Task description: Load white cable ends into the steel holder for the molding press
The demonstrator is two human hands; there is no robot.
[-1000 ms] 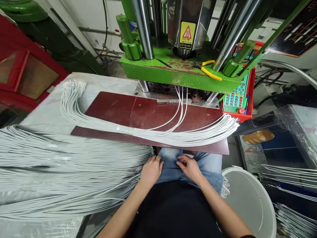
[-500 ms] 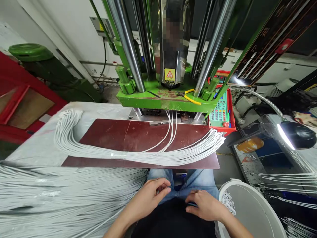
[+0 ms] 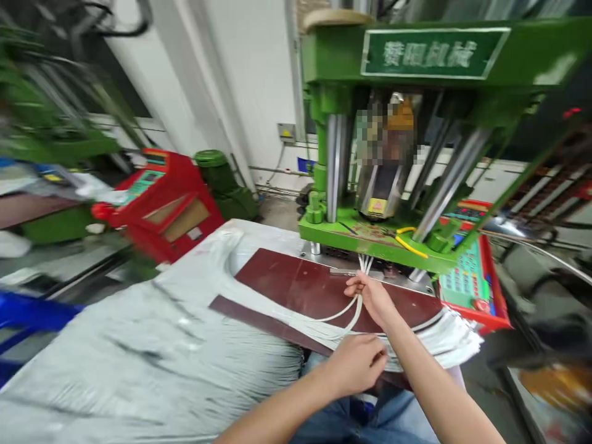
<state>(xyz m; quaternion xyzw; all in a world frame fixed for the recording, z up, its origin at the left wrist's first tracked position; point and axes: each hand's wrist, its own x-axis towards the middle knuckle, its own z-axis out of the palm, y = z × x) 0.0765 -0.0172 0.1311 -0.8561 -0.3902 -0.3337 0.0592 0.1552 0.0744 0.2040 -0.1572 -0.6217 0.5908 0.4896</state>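
My right hand (image 3: pixel 372 298) reaches forward over the dark red board (image 3: pixel 296 285) and pinches the few white cables (image 3: pixel 363 266) that run into the green press (image 3: pixel 370 237). My left hand (image 3: pixel 355 364) is curled at the board's front edge, fingers closed on the bundle of white cables (image 3: pixel 444 342) lying across it. A large heap of the same white cables (image 3: pixel 152 364) covers the table to my left. The picture is blurred by head motion.
A red and green control panel (image 3: pixel 467 277) stands right of the press, with yellow-handled pliers (image 3: pixel 409 242) on the press base. A red machine (image 3: pixel 161 206) and green machinery (image 3: pixel 222 179) stand at the left. A blue object (image 3: pixel 28 311) is at the far left.
My view has swung up and to the left. My right hand went from my lap to the cables at the press. My left hand rose to the bundle on the board.
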